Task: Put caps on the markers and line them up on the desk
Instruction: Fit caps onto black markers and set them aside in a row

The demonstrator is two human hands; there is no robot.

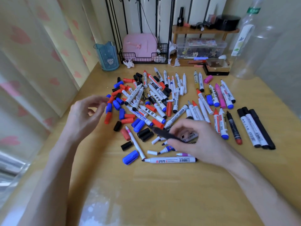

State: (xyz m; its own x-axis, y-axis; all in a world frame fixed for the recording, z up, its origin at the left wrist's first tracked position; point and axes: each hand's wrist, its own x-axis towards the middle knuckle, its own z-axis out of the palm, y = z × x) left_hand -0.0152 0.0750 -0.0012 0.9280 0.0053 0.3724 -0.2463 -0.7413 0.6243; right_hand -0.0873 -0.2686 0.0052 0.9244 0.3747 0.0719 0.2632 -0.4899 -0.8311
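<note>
Wooden desk (146, 190) fills the view, and the marker pile (151, 98) sits mid-desk, a jumble of uncapped markers and loose red, blue and black caps. Behind the pile to the right is a clear bottle (249, 43), and directly behind it a wire basket (143, 61) with a pink case (140, 44). Clear box (202, 48) is behind the pile too, and a blue cup (107, 56) is behind it to the left. Left hand (88, 111) hovers at the pile's left edge with fingers loosely curved and nothing visibly held, its fingertips just beside a blue cap (108, 107). Right hand (195, 141) is at the pile's near-right edge, fingers curled round a black marker (164, 133) that is raised and tilted, tip pointing left. Right of the pile, three black-capped markers (255, 128) lie side by side, touching. White marker (171, 160) lies crosswise on the near side of the pile, and a second blue cap (130, 157) is just left of it.
</note>
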